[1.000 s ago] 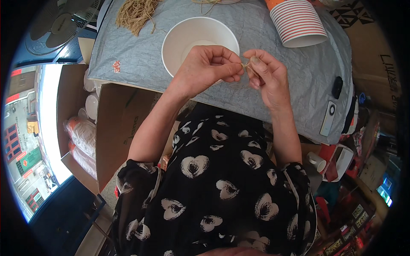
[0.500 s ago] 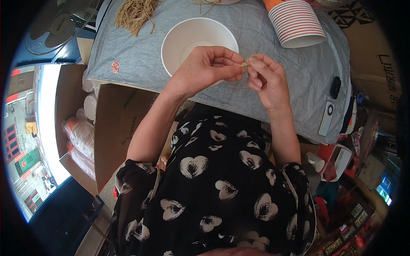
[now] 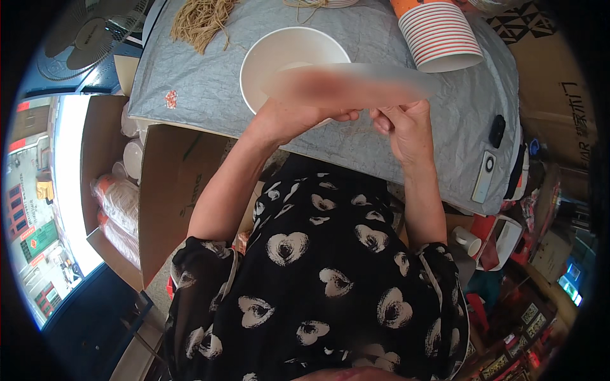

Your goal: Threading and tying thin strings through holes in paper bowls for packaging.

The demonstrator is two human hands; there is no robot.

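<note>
Both hands meet over the near edge of the grey-covered table point(image 3: 190, 82), by a large white round tub point(image 3: 259, 63). A blurred patch covers the upper part of both hands. The visible fingers of my left hand point(image 3: 292, 119) are curled, in front of the tub. My right hand point(image 3: 410, 132) is closed too, thumb and fingers drawn together just right of the left fingertips. The earlier picture shows a short bit of tan twine pinched between them; the blur hides it now. A bundle of tan twine point(image 3: 200, 24) lies at the far left of the table.
A stack of white paper tubs with red rims point(image 3: 440, 39) lies at the back right. Near the right edge are a black object point(image 3: 497, 131) and a pale phone-like device point(image 3: 484, 178). An open carton point(image 3: 171, 190) with wrapped stacks point(image 3: 121, 209) stands left. A fan point(image 3: 89, 38) is upper left.
My right hand has tipped slightly outward and down, with its wrist a little further right. My left hand stays nearly in place. Blur now covers the upper fingers.
</note>
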